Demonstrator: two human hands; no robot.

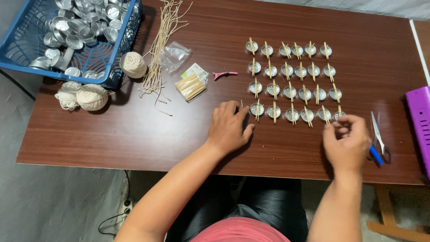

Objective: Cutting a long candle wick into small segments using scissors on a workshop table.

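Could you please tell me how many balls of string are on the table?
3: one ball beside the blue basket; two more, and, at the table's left edge. The basket could hide others.

Soft, even light falls from above, bright enough throughout. The tabletop [134, 134] carries a faint sheen and short, soft shadows. Focus is sharp; straight edges bow slightly near the corners.

Beyond our hands, we have the grid of small metal cups [291, 80]; scissors [379, 136] just right of our right hand [347, 143]; basket [18, 56] far left.
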